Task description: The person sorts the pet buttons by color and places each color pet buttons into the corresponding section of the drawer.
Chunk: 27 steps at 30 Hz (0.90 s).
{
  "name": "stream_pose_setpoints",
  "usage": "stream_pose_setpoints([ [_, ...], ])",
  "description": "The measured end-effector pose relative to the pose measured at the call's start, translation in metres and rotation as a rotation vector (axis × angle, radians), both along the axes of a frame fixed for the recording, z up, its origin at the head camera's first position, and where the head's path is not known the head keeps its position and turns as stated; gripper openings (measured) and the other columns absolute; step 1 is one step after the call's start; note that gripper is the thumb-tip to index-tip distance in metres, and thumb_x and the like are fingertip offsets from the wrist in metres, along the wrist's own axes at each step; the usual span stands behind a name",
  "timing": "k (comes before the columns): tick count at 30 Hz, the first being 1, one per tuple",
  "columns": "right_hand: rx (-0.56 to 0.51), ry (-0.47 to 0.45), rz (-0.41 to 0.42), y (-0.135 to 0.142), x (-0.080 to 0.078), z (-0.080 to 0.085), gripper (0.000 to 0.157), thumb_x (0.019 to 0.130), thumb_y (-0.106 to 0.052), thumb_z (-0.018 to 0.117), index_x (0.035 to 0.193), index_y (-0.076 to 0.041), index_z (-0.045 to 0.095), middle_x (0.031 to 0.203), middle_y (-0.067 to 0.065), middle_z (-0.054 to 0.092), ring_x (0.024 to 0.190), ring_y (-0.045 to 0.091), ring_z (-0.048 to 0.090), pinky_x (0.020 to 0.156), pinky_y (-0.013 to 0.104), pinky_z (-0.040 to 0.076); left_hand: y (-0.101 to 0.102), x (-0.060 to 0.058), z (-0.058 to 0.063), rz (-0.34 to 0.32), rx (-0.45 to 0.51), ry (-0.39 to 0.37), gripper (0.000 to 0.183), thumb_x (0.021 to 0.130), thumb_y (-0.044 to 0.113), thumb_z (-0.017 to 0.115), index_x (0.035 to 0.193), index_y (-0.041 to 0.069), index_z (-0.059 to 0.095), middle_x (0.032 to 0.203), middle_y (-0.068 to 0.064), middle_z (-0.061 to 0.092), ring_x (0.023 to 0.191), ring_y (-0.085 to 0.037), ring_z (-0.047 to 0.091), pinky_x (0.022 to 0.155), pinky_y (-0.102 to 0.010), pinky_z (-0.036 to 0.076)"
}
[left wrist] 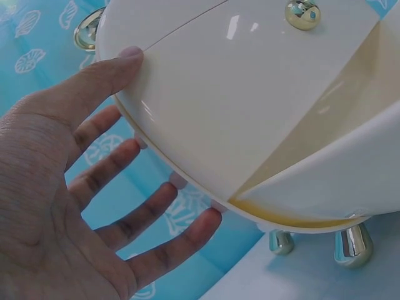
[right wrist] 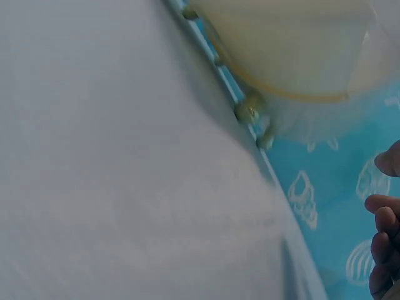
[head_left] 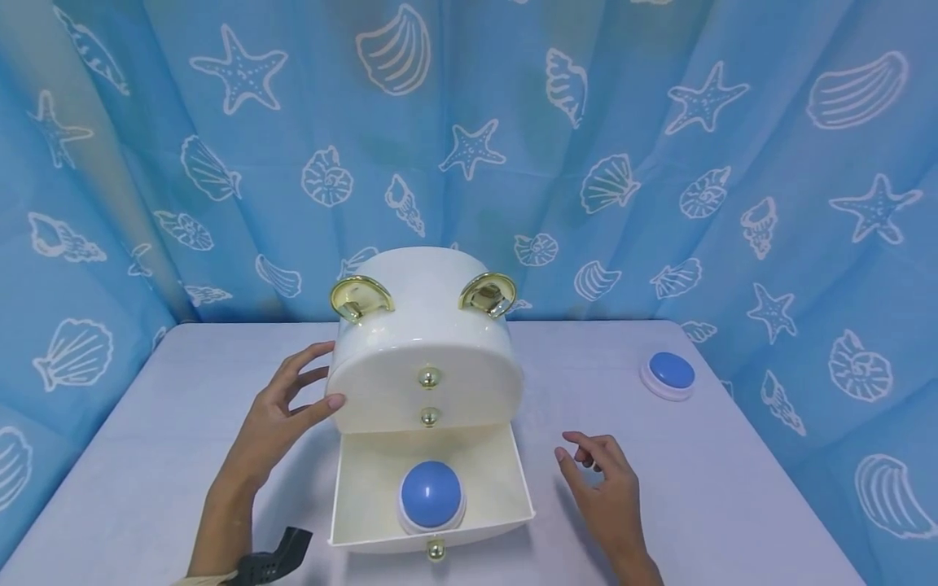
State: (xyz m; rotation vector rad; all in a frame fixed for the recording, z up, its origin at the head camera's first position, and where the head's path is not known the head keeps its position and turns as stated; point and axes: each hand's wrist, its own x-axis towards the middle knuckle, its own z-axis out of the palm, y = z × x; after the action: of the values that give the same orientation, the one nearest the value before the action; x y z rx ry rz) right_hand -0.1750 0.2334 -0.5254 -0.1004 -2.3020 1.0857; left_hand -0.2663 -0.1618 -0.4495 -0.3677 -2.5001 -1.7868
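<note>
The left hand holds the white cabinet by its left edge, thumb on the front face and the other fingers spread along the curved side. The cabinet stands upright on the desk, its bottom drawer open toward the person and wider across than it is deep. In that drawer sits a round blue button, dome up on its white base, near the front wall and its gold knob. The right hand is apart from everything, fingers loosely bent around nothing. The relation that matters, I judge, is that the drawer and its button lie directly to this free hand's left, across the drawer's right wall. Farther right, a second blue button rests near the desk's right edge.
</note>
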Motion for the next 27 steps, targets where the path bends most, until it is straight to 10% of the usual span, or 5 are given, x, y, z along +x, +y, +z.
stream_pose_setpoints([
  [27,0.042,-0.082,-0.291,0.097,-0.051,-0.024,0.038,0.094,-0.022,0.071,0.125,-0.002,0.065,0.098,0.008,0.049,0.092,0.02,0.049,0.077,0.028,0.041,0.003,0.002,0.0,0.012,-0.012,-0.013,0.072,0.09,0.041,0.074,0.152,0.039,0.038,0.157,0.014,0.03,0.141,-0.033,0.037,0.098,-0.069,0.04],
])
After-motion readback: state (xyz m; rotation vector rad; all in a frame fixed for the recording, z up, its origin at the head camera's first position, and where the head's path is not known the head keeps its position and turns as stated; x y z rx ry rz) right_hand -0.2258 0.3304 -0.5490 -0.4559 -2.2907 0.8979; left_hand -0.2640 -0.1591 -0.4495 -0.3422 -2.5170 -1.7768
